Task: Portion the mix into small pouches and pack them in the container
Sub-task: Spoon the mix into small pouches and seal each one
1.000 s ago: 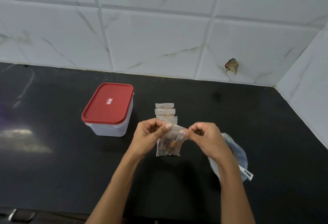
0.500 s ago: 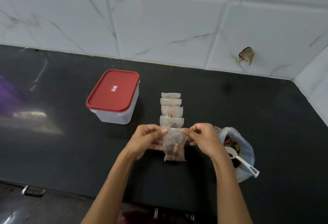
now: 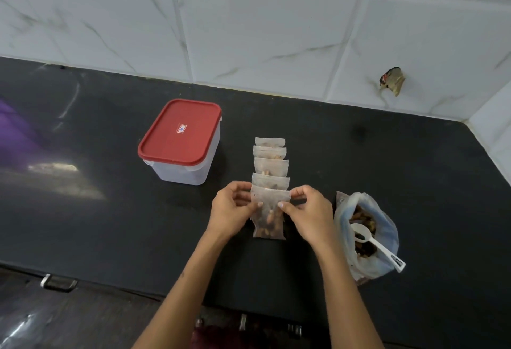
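A small translucent pouch point(image 3: 268, 218) with brown mix inside lies on the black counter point(image 3: 110, 224). My left hand point(image 3: 233, 210) pinches its upper left corner and my right hand point(image 3: 307, 211) pinches its upper right corner. Just beyond it, several filled pouches point(image 3: 270, 164) lie in an overlapping row. A clear container with a red lid point(image 3: 179, 130), closed, stands to the left of the row. At my right sits an open plastic bag of mix point(image 3: 365, 235) with a white scoop point(image 3: 373, 243) resting in it.
The white marble-tiled wall point(image 3: 249, 30) runs along the back and turns the corner at the far right. A broken spot in the tile point(image 3: 392, 81) shows at the right. Drawer handles point(image 3: 58, 283) sit under the counter's front edge.
The pouch was held up between both hands; now it lies flat at the near end of the row, with both hands still pinching its top. The camera tilted down.
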Available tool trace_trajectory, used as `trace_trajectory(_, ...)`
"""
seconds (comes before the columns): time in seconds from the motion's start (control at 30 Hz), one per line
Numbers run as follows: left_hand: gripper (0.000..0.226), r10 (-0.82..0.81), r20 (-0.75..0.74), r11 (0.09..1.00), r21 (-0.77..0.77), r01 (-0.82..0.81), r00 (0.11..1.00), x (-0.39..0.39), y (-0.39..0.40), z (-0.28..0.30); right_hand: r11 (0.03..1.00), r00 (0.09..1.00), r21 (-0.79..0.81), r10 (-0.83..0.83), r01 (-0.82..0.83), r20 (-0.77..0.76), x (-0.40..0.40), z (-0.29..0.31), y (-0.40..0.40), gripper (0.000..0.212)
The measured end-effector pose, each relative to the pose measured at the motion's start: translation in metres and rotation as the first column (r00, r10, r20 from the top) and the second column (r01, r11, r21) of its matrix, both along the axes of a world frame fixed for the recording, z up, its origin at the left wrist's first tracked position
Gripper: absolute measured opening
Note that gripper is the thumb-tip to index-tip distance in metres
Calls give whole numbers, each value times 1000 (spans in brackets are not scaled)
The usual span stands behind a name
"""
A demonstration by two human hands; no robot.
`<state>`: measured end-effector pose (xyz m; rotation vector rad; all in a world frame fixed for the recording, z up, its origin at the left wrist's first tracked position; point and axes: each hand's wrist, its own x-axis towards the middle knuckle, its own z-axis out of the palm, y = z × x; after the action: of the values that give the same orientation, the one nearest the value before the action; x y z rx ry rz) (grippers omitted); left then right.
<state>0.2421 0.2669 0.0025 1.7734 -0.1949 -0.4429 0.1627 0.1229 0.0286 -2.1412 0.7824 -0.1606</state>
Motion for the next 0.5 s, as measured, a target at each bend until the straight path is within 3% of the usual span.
trace_trajectory(0.1, 42, 99, 153, 993, 44, -107, 983, -17, -9, 2, 985, 994, -171, -15, 32, 104, -5, -7, 17, 41)
trace_trajectory(0.2, 42, 162, 389, 981, 39, -192, 907, -32, -11, -2, 957, 970, -289, 43, 29, 238, -12, -15, 31, 35)
trace_trajectory(0.3, 35, 119, 584, 979, 63, -191, 803, -37, -8, -13, 935, 949, -354, 107, 5, 298, -14, -30, 37, 31)
trace_trajectory(0.5, 27, -27, 624, 975, 189, -116, 781, -37, -5, -27, 909, 957, -418, 128, -8, 260, -16, -52, 42, 33)
